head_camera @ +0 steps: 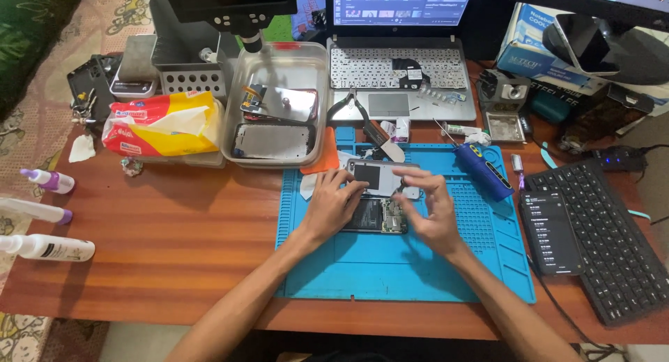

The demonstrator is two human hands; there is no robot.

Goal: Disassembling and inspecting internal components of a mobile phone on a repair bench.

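An opened phone (376,216) is steadied on the blue mat (390,264) by the left hand (333,203); a small part, apparently, is pinched in the right hand (433,212), pending careful placement

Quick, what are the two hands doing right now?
Left hand: fingers resting on the opened phone, not gripping.
Right hand: fingers curled above the phone; holding anything cannot be told.

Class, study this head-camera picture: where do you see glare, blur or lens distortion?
Head view: soft glare streaks the wooden desk at lower left; the right hand looks slightly motion-blurred, the left hand sharper; the blue mat has bowed edges, suggesting wide-angle distortion; the opened phone is evenly lit.
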